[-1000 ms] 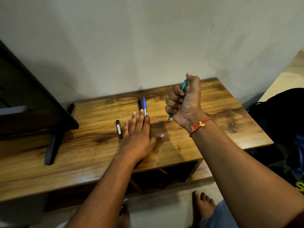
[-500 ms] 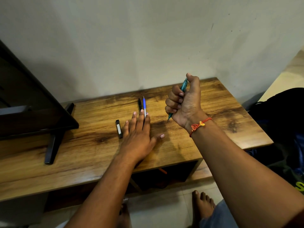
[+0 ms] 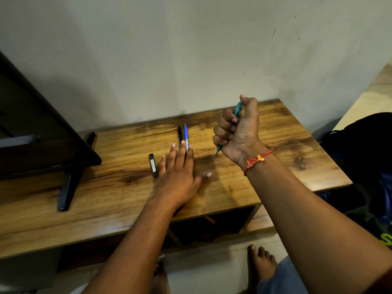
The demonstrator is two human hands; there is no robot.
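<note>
Three pens counted. One slim teal pen (image 3: 236, 112) is fisted in the right hand (image 3: 237, 132), raised above the wooden table (image 3: 297, 145), tip down. One blue (image 3: 186, 132) and one black pen (image 3: 180, 133) lie parallel under the left hand's (image 3: 178, 175) flat, straight fingertips. One black rectangular cap (image 3: 153, 168) lies just beside.

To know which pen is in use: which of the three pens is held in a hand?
The teal pen, gripped in the right hand, tip down. The black pen and the blue pen lie side by side on the table.
</note>
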